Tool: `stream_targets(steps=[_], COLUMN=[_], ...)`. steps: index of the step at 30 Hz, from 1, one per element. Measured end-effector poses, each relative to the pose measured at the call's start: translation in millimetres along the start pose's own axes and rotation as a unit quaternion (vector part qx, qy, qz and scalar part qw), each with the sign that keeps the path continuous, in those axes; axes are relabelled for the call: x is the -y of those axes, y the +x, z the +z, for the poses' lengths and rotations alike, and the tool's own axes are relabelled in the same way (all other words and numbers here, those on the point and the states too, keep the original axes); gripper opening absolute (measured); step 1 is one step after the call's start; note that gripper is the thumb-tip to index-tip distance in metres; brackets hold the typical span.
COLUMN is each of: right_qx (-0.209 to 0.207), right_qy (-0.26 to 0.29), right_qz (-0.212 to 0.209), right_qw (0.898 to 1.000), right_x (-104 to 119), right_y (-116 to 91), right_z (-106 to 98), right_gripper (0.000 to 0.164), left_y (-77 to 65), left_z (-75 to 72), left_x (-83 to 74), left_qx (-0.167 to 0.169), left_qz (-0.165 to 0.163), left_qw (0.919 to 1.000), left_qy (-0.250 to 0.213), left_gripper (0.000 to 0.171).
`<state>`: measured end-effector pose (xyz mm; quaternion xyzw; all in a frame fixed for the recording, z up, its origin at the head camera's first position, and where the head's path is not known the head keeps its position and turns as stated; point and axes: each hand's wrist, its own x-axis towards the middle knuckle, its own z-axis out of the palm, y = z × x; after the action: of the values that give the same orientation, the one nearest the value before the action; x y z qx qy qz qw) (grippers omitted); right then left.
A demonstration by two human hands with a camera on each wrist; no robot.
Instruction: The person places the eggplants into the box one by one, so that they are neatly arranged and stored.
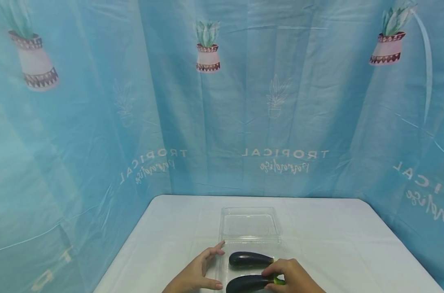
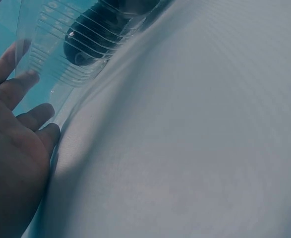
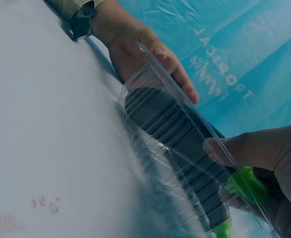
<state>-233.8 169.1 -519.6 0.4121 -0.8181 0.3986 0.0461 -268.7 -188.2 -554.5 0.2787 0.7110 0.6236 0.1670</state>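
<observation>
A clear plastic clamshell box [image 1: 249, 223] lies with its lid folded back, away from me. Two dark eggplants lie crosswise in its base, green stem ends to the right: a far eggplant [image 1: 248, 259] and a near eggplant [image 1: 245, 283]. My right hand [image 1: 292, 277] pinches the near one close to its green cap [image 3: 248, 185], thumb on the near side. My left hand [image 1: 200, 270] is at the box's left side, fingers spread and thumb apart, fingertips right at the rim. Through the ribbed wall [image 2: 51, 37] in the left wrist view, a dark rounded eggplant end shows.
The box stands on a white-covered table [image 1: 328, 232]. Blue printed curtains [image 1: 222, 110] hang behind the table and along both sides. Small reddish stains [image 3: 46, 203] mark the white cover in the right wrist view.
</observation>
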Motion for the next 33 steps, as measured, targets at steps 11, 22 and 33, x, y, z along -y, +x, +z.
stream_targets(steps=[11, 22, 33], right_qx=[0.038, -0.066, -0.334], right_qy=[0.004, 0.027, 0.004], right_qz=[0.026, 0.113, 0.27], right_qw=[0.999, 0.991, 0.903], right_x=[3, 9, -13], right_y=[4, -1, -4], right_z=[1, -1, -4], right_gripper=[0.025, 0.024, 0.025], left_y=[-0.6, -0.3, 0.0], left_z=[-0.4, -0.2, 2.0], left_x=[0.3, -0.2, -0.9], left_qx=[-0.009, -0.005, -0.017], left_qz=[-0.011, -0.002, -0.009], left_qw=[0.9999, 0.9999, 0.9995], left_qy=[0.007, 0.012, 0.026], left_gripper=[0.073, 0.075, 0.074])
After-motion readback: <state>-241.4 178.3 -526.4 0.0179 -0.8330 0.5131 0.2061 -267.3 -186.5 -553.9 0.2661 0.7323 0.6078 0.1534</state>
